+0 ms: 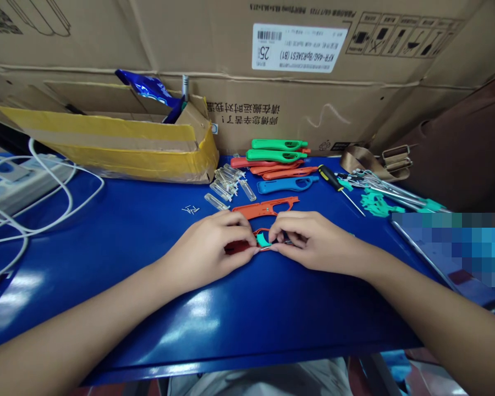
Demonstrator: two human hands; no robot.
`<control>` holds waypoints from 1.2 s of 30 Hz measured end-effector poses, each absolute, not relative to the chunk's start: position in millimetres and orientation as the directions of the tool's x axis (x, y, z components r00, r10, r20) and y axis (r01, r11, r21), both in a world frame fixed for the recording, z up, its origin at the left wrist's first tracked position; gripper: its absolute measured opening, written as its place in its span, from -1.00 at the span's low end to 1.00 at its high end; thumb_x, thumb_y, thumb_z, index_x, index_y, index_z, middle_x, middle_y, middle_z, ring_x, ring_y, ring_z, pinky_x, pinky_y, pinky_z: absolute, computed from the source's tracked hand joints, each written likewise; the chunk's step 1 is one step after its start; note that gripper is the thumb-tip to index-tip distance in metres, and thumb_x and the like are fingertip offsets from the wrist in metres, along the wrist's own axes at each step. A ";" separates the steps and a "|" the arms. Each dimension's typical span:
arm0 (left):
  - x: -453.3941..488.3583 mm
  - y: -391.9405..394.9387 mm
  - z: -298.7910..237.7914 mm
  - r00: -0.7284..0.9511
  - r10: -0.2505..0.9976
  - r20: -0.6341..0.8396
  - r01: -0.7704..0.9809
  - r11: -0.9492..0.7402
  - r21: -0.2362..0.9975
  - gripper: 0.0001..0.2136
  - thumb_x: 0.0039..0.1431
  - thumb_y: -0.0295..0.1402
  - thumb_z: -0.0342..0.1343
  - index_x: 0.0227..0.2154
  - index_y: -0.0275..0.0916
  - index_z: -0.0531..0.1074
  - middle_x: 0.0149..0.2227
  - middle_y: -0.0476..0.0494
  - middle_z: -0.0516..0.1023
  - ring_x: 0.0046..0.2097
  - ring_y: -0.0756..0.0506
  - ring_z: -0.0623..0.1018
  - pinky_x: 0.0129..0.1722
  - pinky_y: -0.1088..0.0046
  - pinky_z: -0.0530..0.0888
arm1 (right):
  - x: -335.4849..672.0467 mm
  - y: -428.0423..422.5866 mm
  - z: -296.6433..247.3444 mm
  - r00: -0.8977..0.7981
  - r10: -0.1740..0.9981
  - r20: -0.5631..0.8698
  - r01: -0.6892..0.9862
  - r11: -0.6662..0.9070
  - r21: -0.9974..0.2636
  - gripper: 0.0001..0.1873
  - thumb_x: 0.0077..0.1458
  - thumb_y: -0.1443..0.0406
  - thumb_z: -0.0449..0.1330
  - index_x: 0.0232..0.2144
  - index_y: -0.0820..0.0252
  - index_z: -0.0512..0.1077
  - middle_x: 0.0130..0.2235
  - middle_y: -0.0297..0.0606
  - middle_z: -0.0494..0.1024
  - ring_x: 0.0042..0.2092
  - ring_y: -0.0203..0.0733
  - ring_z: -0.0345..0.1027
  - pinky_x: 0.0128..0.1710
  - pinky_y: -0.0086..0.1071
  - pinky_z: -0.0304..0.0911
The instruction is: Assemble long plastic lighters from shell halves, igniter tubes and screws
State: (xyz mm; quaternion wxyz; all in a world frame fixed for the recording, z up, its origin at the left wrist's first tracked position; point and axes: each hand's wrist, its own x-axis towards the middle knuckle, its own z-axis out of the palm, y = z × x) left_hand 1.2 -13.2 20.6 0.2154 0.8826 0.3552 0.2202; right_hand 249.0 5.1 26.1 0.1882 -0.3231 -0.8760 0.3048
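My left hand and my right hand meet at the middle of the blue table. Both are closed in a pinch on a red plastic shell lying flat, with a small teal piece between my fingertips. Most of the red shell is hidden under my fingers. Just beyond my hands lies an orange shell half. Further back are a blue shell, a stack of orange shells and green shells.
Clear plastic tubes and tiny metal pins lie left of the shells. A screwdriver, teal parts and metal rods sit at right. A yellow-taped cardboard box, a power strip with white cables and cardboard walls bound the table.
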 end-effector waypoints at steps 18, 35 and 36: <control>0.0 -14.1 21.4 0.667 0.686 0.291 0.510 -0.705 0.492 -0.88 0.29 -0.39 0.18 -0.23 -0.17 0.62 -0.09 -0.14 0.59 -0.08 -0.12 0.58 -0.09 0.35 0.50 | 249.4 3.2 30.0 -0.742 0.659 0.122 0.474 0.644 -0.600 -0.90 0.20 0.45 0.18 -0.29 0.18 0.43 -0.37 -0.42 0.45 -0.42 -0.37 0.17 -0.33 -0.44 0.13; -4.7 -14.2 17.4 0.696 0.601 0.392 0.478 -0.796 0.372 -0.86 0.34 -0.36 0.19 -0.22 -0.12 0.66 -0.08 -0.06 0.67 -0.16 -0.07 0.65 -0.15 0.41 0.53 | 252.7 3.8 38.2 -0.700 0.712 0.063 0.520 0.567 -0.639 -0.92 0.12 0.44 0.21 -0.35 0.18 0.46 -0.54 -0.49 0.36 -0.52 -0.42 0.24 -0.49 -0.52 0.12; -4.3 -14.2 17.3 0.693 0.604 0.394 0.477 -0.793 0.379 -0.86 0.33 -0.37 0.19 -0.22 -0.12 0.67 -0.09 -0.06 0.67 -0.16 -0.07 0.65 -0.14 0.41 0.54 | 253.2 3.9 38.1 -0.698 0.713 0.066 0.519 0.568 -0.639 -0.92 0.12 0.44 0.21 -0.34 0.18 0.46 -0.53 -0.49 0.37 -0.51 -0.42 0.24 -0.48 -0.53 0.13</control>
